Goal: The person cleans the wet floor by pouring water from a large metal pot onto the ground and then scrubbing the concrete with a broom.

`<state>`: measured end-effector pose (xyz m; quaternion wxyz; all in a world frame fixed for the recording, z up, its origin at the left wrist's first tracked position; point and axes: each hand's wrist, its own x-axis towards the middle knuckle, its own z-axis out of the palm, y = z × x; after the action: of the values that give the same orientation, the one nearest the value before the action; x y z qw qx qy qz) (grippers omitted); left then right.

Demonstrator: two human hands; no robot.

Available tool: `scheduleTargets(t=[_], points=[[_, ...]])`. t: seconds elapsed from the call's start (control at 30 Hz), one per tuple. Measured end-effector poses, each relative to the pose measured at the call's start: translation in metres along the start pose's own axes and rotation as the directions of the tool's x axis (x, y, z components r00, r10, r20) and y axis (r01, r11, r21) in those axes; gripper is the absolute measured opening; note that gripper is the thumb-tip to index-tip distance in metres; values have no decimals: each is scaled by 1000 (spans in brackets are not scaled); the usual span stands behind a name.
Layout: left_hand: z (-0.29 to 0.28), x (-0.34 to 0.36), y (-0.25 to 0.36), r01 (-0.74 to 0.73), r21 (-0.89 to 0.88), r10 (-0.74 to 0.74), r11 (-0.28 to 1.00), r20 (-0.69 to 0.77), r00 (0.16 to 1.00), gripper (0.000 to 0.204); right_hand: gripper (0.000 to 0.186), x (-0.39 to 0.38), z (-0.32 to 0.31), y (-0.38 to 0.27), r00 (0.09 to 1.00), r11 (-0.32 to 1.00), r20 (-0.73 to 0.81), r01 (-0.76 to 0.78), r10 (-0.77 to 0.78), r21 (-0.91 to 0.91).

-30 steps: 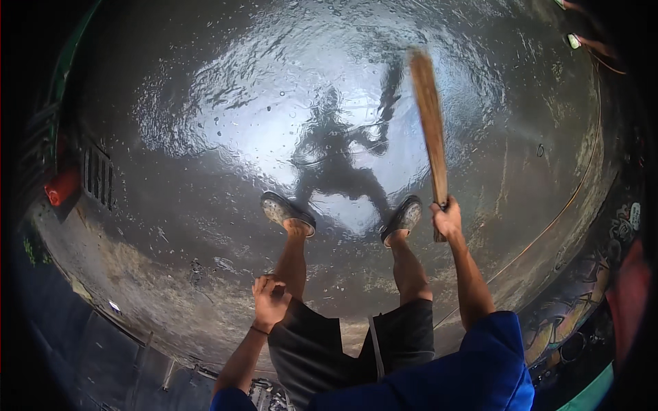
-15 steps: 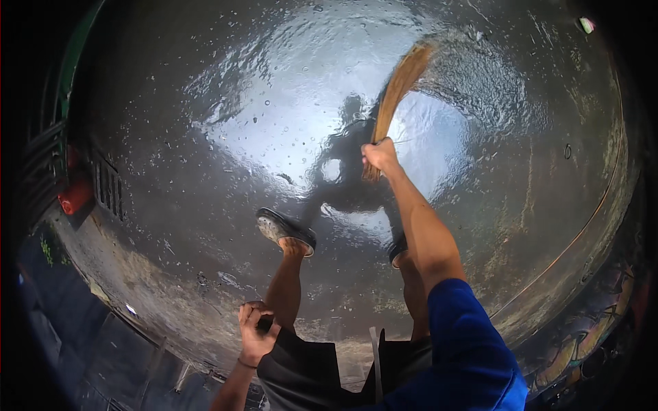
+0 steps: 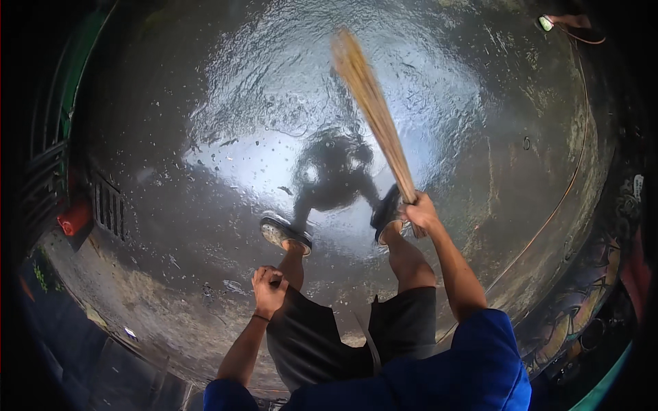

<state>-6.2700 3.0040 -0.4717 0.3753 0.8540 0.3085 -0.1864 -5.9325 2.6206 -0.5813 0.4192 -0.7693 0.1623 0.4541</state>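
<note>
My right hand [image 3: 423,212] is closed around the narrow end of a stick broom [image 3: 373,113], a bundle of long tan twigs. The broom slants up and left over the wet, shiny floor [image 3: 267,157]; whether its blurred tip touches the floor I cannot tell. Beside my left knee, my left hand [image 3: 270,289] is loosely curled, and nothing shows in it. Between my hands are my legs, in dark shorts, with a dark clog [image 3: 285,233] on the left foot and another [image 3: 386,214] on the right.
A red cylinder [image 3: 74,218] and a dark slatted grate [image 3: 107,207] lie at the left edge. A thin orange-brown hose or cable [image 3: 548,218] runs along the right. A pale green and white object [image 3: 545,23] is at the upper right. Water reflects light across the floor.
The broom's tip has swung left, and my right hand has come nearer to me and slightly right. My right foot shows more fully. My left hand has risen a little, its fingers curled tighter.
</note>
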Motion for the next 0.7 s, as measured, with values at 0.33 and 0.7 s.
scheduleTargets(t=[0.33, 0.7], points=[[83, 11, 34, 320, -256, -347, 912, -70, 935, 25, 13, 342, -250, -32, 864, 989, -482, 137, -144, -48], [86, 19, 123, 221, 101, -212, 970, -91, 973, 28, 66, 273, 87, -104, 943, 658, 234, 334, -237, -675]])
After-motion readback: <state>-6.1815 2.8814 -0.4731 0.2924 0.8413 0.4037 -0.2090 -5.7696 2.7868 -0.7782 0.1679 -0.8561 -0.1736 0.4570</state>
